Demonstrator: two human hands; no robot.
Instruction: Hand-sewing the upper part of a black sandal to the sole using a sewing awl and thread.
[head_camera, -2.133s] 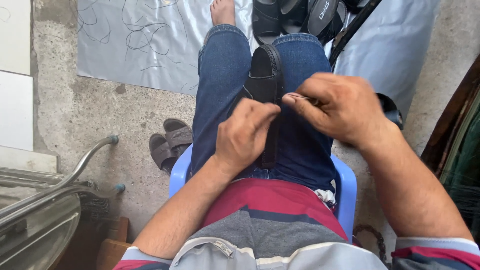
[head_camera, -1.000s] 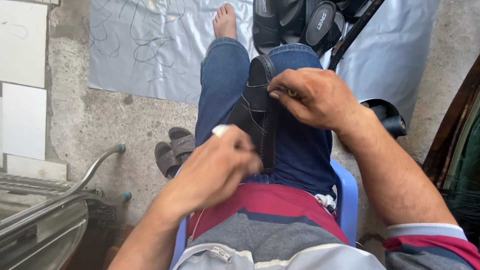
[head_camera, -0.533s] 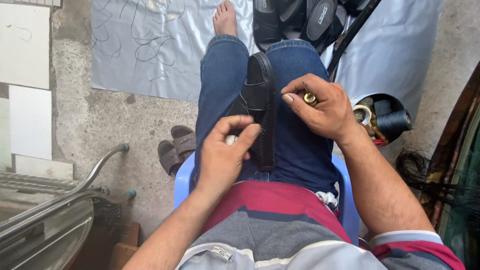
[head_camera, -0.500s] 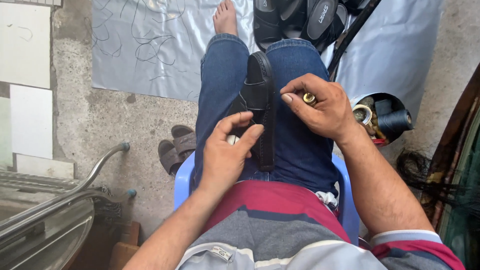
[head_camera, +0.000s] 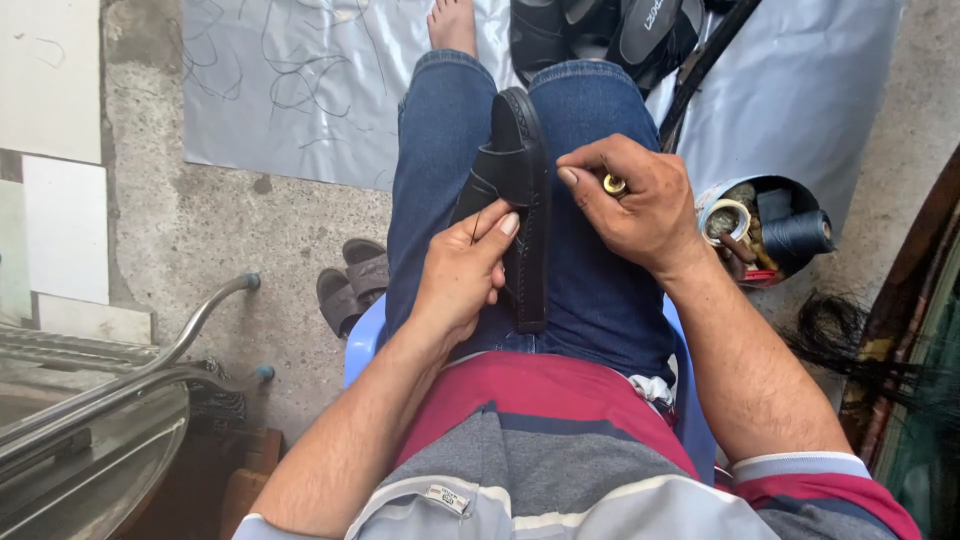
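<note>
gripping black sandal — needle hidden, thread faint

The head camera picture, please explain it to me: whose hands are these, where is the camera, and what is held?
The camera sits on the person's head and looks down at their own lap. The person sits on a blue plastic stool, in jeans. A black sandal stands on edge between the thighs. The left hand grips its side. The right hand rests against its sole edge and pinches a small brass-coloured piece. On the concrete floor lie a grey pair of sandals and a tin with thread spools.
</note>
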